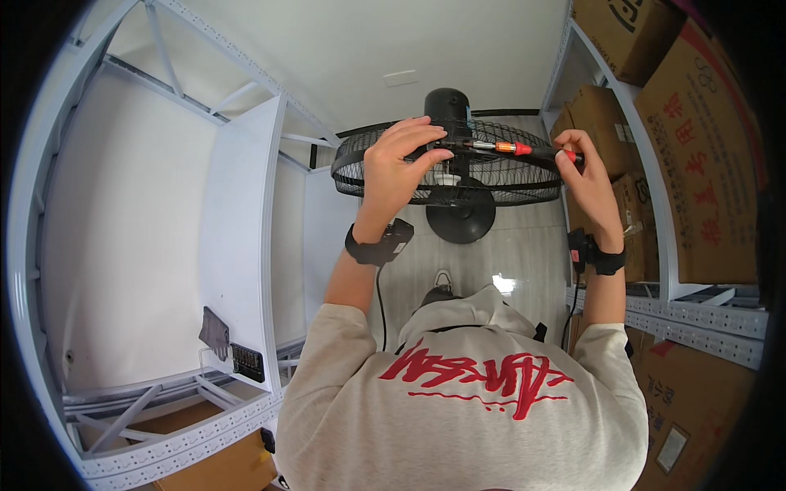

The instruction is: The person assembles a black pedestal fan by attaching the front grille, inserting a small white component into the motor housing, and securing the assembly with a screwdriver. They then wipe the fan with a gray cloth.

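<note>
A black fan with a wire cage stands before me, its motor housing toward the wall and its round base on the floor. My left hand is at the middle of the fan, thumb and fingers closed about a dark part there. In my right hand is a screwdriver with a red and black handle, gripped at its rear end. Its shaft lies level and points left, the tip close to my left fingertips. What the tip touches is too small to make out.
White metal shelving rises on the left, holding a black bit case and a dark flat item. Cardboard boxes fill the rack on the right. Black cables hang from both wrist straps.
</note>
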{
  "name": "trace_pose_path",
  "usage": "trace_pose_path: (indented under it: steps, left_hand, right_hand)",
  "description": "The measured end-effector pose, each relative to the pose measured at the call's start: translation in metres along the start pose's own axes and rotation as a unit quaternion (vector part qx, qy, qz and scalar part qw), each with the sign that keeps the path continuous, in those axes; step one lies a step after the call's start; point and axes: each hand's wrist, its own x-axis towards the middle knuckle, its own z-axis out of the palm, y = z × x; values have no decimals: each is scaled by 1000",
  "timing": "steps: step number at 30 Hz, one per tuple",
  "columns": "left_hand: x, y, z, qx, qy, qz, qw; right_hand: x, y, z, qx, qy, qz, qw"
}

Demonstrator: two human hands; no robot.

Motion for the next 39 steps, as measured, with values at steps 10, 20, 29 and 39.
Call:
trace_pose_path:
  steps: [10,20,29,39]
  left_hand:
    - [1,1,0,1,2,-11,1000]
    - [2,1,-1,-2,-2,-1,1000]
    - [4,3,1,18,1,10,1000]
    - [4,6,1,21,-6,7,1000]
  right_hand:
    - [0,-6,-8,0,-22,104,994]
    - [2,-2,-26,-2,-86,184,979]
    - [-4,-8,-22,41,-47,158,985]
    - [-2,-15,-16,113,-15,143,983]
